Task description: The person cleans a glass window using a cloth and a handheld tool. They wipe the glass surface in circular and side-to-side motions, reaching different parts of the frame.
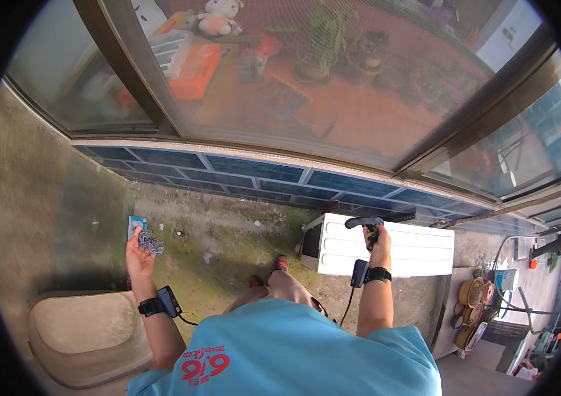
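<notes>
My left hand point(140, 257), at the left, holds a grey steel-wool-like scourer point(151, 242) and a small blue and white packet point(136, 227) between its fingers. To the right, my right hand point(380, 243) is closed around a dark tool with a yellow and black handle point(372, 234); its curved dark grey head points left, and its exact kind cannot be told. Beneath that hand stands a white outdoor air-conditioner unit point(409, 247) against the tiled wall. Each wrist wears a black strap with a small box and a cable.
A framed window point(285, 114) with screens rises above the blue-tiled wall point(233, 166); plants and a plush toy show behind it. At lower left stands a beige basin point(82, 324). Several baskets point(471, 293) and a white bucket point(507, 280) lie to the right. The concrete floor point(196, 277) is mossy.
</notes>
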`<state>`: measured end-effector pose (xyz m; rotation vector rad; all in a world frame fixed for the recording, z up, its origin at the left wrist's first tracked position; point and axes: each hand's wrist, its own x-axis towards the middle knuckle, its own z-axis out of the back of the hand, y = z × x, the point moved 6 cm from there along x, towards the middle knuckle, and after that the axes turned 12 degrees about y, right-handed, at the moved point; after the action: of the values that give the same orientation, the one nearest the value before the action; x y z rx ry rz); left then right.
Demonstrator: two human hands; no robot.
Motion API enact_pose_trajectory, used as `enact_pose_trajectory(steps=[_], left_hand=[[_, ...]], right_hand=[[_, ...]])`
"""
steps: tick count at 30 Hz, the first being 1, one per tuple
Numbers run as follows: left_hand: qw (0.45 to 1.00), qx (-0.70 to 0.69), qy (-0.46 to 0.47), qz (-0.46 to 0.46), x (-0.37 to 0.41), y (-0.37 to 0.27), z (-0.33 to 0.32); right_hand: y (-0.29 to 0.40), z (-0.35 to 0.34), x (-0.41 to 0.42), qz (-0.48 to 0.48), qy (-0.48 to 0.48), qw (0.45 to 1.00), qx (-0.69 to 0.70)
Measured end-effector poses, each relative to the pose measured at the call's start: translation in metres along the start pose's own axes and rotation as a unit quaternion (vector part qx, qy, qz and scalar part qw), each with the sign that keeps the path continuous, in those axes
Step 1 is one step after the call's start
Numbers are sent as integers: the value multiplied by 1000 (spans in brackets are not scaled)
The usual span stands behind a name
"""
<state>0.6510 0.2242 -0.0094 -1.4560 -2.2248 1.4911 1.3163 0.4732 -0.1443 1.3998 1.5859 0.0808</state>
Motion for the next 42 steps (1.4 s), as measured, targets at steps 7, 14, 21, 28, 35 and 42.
enact_pose_trajectory(steps=[7,14,21,28,35,42], left_hand=[[998,-40,34,34,9,25,24],[996,-40,71,48,15,49,15],[996,-45,72,-6,-7,40,-4],[1000,-27,8,-3,-44,66,-24],[999,-16,-12,-37,-78,80,-43],[999,-19,-18,-43,-89,117,-56]], right_hand=[[13,-15,-44,59,47,989,-127],[30,-28,-76,79,43,994,-56],[153,-77,-60,216,105,968,-69],[299,-143,-63,422,183,880,-116],[355,-256,-160,751,35,520,-405],[329,-273,-94,769,4,353,-533]])
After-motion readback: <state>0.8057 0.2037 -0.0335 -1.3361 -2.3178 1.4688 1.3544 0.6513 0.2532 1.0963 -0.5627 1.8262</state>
